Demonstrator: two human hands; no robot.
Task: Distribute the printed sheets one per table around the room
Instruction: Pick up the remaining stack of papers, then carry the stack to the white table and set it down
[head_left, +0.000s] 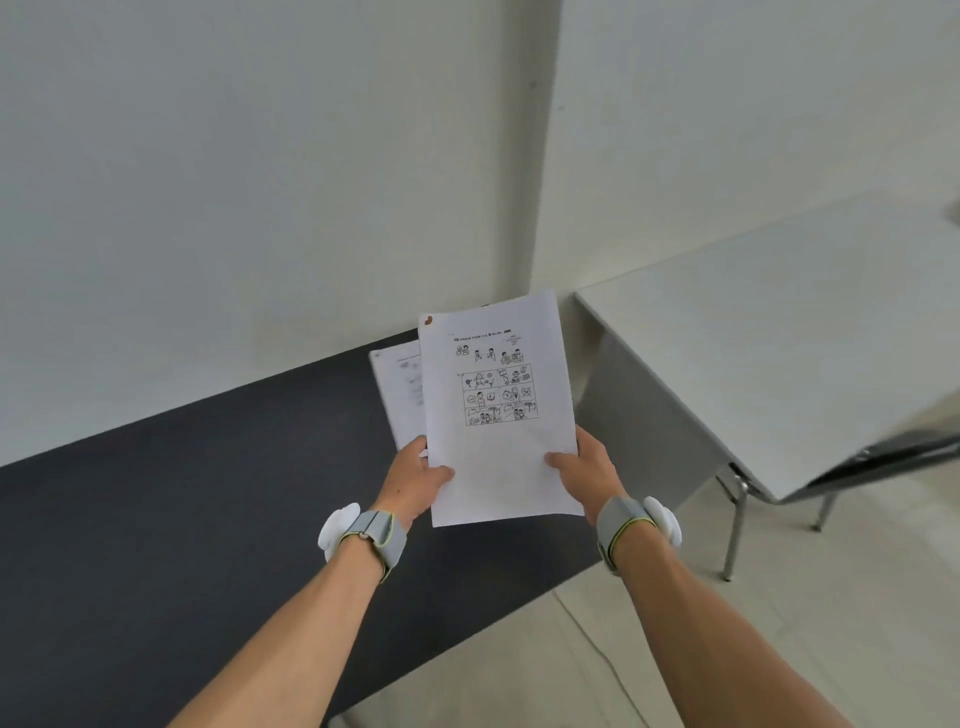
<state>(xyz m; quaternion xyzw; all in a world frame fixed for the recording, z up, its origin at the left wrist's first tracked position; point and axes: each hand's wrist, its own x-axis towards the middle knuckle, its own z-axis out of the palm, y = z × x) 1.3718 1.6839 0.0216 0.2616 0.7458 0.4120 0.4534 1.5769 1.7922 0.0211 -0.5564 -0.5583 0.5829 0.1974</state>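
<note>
The top sheet (498, 415) is held up in front of the person, over the near edge of a dark table (208, 493). It is white and printed in black: a heading line near its top, too small to read, a row of small cartoon figures under it, then a boxed grid of cartoon panels. A small orange mark sits at its upper left corner. A second sheet (397, 395) juts out from behind its left edge, with faint print that cannot be read.

The left hand (415, 480) grips the sheets at their lower left, thumb pressed on the front. The right hand (584, 470) pinches the lower right edge of the top sheet, thumb on the front. Each wrist wears a grey band (371, 540) with a white disc on it.

To the right of the sheets stands a pale grey table (753, 364) on metal legs, set against the white wall (260, 182). Below the sheets, a thin cable (592, 639) runs across the light tiled floor (519, 675).
</note>
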